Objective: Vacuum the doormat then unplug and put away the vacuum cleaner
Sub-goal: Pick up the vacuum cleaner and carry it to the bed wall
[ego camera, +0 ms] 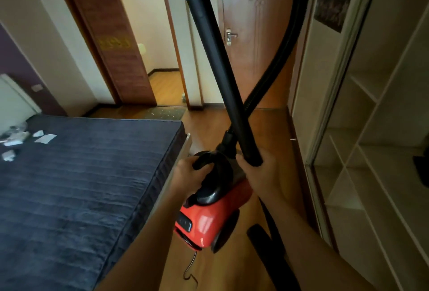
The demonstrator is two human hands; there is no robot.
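Observation:
A red canister vacuum cleaner (209, 218) hangs above the wooden floor, carried by its black handle, which my left hand (185, 174) grips. My right hand (260, 174) grips the lower end of the black rigid tube (216, 58), which rises up and left out of the frame. The black ribbed hose (278, 63) curves from the vacuum's front up past the door. A thin cord (191, 267) dangles below the vacuum. The grey doormat (166, 113), speckled with pale bits, lies on the floor at the open doorway far ahead.
A bed with a dark blue mattress (81, 186) fills the left, with white scraps (44, 138) near its head. An open wardrobe with pale shelves (371, 151) lines the right. A closed brown door (250, 35) stands ahead. A narrow strip of wooden floor (271, 132) runs between the bed and the wardrobe.

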